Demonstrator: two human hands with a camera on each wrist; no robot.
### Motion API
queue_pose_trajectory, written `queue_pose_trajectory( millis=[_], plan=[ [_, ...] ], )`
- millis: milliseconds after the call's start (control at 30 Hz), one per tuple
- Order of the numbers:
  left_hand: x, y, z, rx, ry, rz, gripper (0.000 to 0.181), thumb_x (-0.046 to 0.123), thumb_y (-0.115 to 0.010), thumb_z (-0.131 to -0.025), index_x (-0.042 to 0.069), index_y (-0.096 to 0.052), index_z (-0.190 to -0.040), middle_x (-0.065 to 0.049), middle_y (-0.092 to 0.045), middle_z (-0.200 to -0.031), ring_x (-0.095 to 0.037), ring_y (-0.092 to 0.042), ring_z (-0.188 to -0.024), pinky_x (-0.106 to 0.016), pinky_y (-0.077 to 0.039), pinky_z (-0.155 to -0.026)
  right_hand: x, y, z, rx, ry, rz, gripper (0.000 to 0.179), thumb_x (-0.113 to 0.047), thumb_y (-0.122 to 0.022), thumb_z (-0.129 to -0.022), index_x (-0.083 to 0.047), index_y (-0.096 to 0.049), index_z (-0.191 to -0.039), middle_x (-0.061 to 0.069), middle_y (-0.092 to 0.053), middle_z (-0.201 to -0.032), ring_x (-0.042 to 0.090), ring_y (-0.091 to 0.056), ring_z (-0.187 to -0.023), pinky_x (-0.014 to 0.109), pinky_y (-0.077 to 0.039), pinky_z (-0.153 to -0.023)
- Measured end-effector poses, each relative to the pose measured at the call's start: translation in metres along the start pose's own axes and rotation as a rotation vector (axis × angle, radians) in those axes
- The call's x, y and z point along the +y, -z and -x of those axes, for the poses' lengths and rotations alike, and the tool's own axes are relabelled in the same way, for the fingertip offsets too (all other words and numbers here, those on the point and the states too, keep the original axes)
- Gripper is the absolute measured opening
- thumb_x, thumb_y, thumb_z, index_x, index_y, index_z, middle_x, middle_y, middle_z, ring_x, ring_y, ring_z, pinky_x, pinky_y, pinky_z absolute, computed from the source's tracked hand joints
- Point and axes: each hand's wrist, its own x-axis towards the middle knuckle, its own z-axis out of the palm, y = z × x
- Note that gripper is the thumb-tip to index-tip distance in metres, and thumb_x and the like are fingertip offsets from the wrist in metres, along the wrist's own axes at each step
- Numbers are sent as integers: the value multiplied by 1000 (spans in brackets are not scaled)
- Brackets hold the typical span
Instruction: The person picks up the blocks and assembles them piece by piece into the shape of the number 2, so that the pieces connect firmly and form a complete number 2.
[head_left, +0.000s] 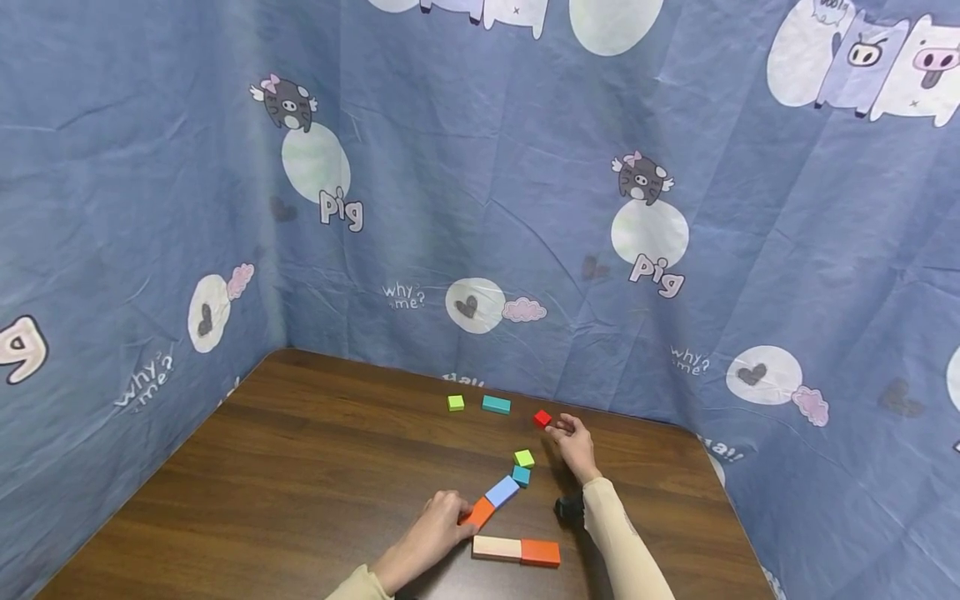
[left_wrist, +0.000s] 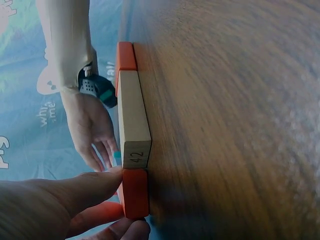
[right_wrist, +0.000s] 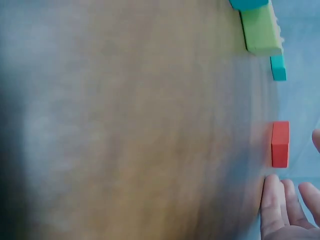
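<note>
One hand [head_left: 433, 525] pinching orange block [head_left: 481, 512], right hand [head_left: 577, 447] half spread

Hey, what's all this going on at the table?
A person is handling small coloured blocks. The left hand pinches an orange block at the near end of a slanting line with a blue block, a teal cube and a green cube. The right hand is beside a red block, not gripping it. Nearer the person, a pale block and another orange block lie end to end.
</note>
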Motion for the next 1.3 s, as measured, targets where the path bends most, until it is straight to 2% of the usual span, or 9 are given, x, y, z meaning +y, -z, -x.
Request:
queue_pose_trajectory(
  millis=[200, 400, 533, 767, 1067, 1300],
  plan=[
    [0, -1, 0, -7, 3, 9, 14, 9, -80, -72, 0, -75, -81, 0, -59, -68, -2, -35, -59, -21, -32, -52, 0, -3, -7, -3, -47, -44, 53, -13, -67, -89, 6, -47, -134, 26, -57, -123, 35, -57, -111, 35, -51, -83],
    [0, -1, 0, 3, -13, 10, 14, 9, -80, -72, 0, -75, -82, -1, -60, -67, -1, -35, -59, -21, -32, -52, -3, -8, -11, 12, -74, -1, 51, -14, -68, -88, 3, -51, -133, 22, -61, -119, 32, -57, -108, 31, -47, -81],
    [1, 0, 0, 0, 0, 14, 14, 8, -80, -72, -1, -75, -82, -1, -59, -67, -2, -35, -59, -21, -32, -52, -5, -13, -13, 33, -70, 51, 47, -16, -68, -87, 3, -56, -128, 22, -63, -115, 32, -58, -105, 36, -47, -83],
    [1, -1, 1, -23, 29, 18, 15, 8, -80, -73, -2, -75, -84, 0, -61, -69, -2, -36, -60, -21, -34, -53, -5, -21, -12, 64, -54, 117, 35, -13, -68, -88, -2, -64, -120, 20, -66, -115, 35, -59, -109, 46, -42, -92],
    [0, 0, 0, -8, 21, 6, 13, 7, -80, -72, 0, -75, -82, 0, -61, -68, -2, -36, -59, -21, -35, -53, -4, -22, -15, 84, -31, 157, 27, -12, -70, -86, -4, -69, -111, 17, -69, -107, 33, -61, -103, 44, -43, -88],
    [-1, 0, -1, -18, 21, 9, 10, 8, -79, -73, 2, -75, -80, 4, -53, -64, -2, -32, -58, -20, -30, -51, -4, -20, -14, 60, -24, 161, 27, -9, -69, -86, -3, -68, -112, 17, -69, -107, 32, -61, -102, 44, -43, -88]
  ],
)
